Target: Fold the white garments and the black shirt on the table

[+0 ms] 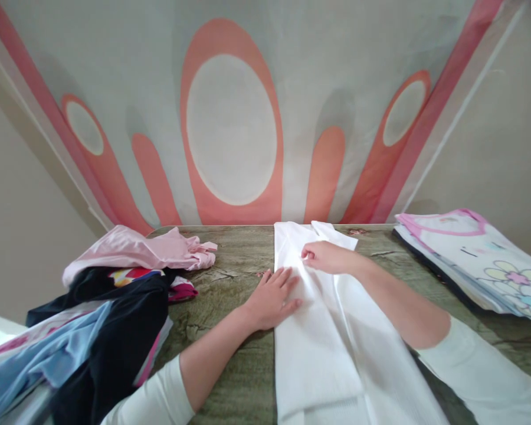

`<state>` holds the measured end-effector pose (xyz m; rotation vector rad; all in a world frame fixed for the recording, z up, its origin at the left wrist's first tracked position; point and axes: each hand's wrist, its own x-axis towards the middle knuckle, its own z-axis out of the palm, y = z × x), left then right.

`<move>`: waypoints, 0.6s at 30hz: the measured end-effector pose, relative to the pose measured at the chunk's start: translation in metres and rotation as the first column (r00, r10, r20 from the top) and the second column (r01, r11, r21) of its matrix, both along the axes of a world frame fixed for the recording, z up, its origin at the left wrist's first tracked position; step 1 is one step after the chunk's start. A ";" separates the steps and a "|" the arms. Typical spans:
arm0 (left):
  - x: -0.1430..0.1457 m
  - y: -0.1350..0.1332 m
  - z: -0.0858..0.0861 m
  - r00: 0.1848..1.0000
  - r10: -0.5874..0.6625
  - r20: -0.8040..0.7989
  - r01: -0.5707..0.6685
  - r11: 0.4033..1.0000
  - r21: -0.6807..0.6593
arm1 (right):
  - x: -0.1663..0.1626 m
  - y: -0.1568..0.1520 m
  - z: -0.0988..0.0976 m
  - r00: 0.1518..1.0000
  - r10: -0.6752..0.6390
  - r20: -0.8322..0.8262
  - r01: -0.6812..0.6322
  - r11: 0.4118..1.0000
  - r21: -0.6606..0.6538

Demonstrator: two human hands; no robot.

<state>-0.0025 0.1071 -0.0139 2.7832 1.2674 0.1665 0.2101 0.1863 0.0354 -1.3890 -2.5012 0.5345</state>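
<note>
White garment lies lengthwise away from you on the worktop, right under your hands: left hand spread flat on its left edge, right hand curled nearer the far end, can't tell if it's pinching cloth.

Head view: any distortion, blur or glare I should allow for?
Head view: wall print splays outward, likely wide-angle stretch; head view: white cloth is pale, folds faint, no harsh glare; head view: soft shading beside the right hand, fine detail slightly smeared.

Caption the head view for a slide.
Left hand and right hand on a white garment, between jumbled clothes and a folded stack.
</note>
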 end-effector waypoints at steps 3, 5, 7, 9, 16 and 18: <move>0.001 0.007 -0.001 1.000 0.016 0.016 -0.016 1.000 0.017 | 0.014 -0.043 -0.025 0.996 -0.049 -0.070 0.038 0.987 -0.159; 0.006 0.015 0.000 0.999 0.036 0.025 -0.037 0.998 0.049 | 0.020 -0.063 -0.036 0.984 -0.090 -0.154 0.044 0.959 -0.279; 0.014 0.024 -0.001 0.998 0.053 0.030 -0.055 0.995 0.082 | 0.021 -0.077 -0.039 0.958 -0.126 -0.257 0.021 0.926 -0.376; 0.020 0.032 -0.004 0.997 0.070 0.027 -0.072 0.993 0.094 | 0.017 -0.089 -0.035 0.931 -0.128 -0.343 -0.036 0.899 -0.436; 0.019 0.040 -0.022 0.995 0.099 0.019 -0.100 0.989 0.112 | 0.012 -0.123 -0.007 0.949 0.154 -0.276 -0.295 0.747 -0.595; 0.016 0.040 -0.024 0.995 0.099 0.025 -0.101 0.988 0.118 | 0.014 -0.131 -0.003 0.944 0.225 -0.241 -0.325 0.756 -0.567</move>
